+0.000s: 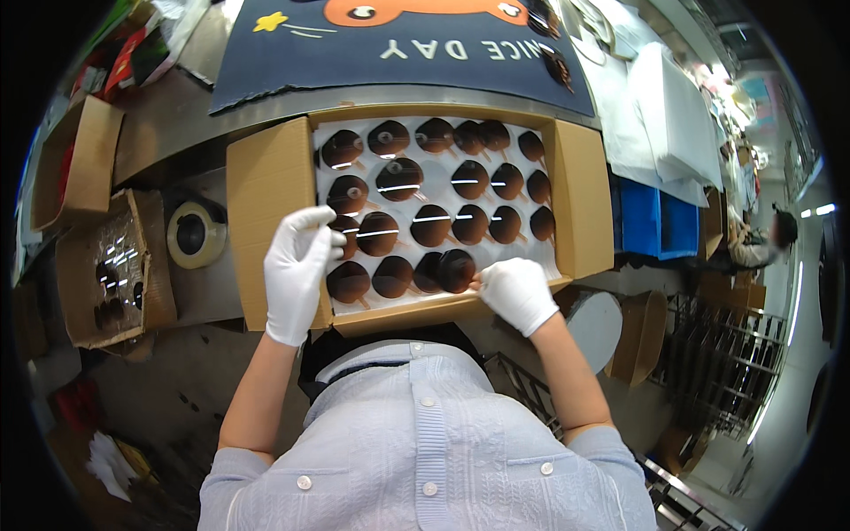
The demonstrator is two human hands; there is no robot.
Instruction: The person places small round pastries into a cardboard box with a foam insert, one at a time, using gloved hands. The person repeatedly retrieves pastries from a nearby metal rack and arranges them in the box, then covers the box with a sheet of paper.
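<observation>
An open cardboard box (398, 320) holds several rows of dark brown, glossy round lenses (378, 234) with small tabs, laid on a white sheet (428, 177). My right hand (518, 294), in a white glove, is at the box's near right corner. Its fingers are pinched on the tab of a dark round lens (458, 271), which overlaps another lens to its left. My left hand (299, 265), also gloved in white, is over the box's left edge. Its fingers are bent and apart beside the leftmost lenses, and I see nothing held in them.
Cardboard flaps stick out left and right of the box. Left are a roll of tape (197, 234) and a smaller carton (115, 274) with plastic-wrapped dark pieces. A dark blue mat (354, 66) lies beyond. On the right are a blue bin (660, 221), white sheets (664, 106) and, farther off, a person (760, 248).
</observation>
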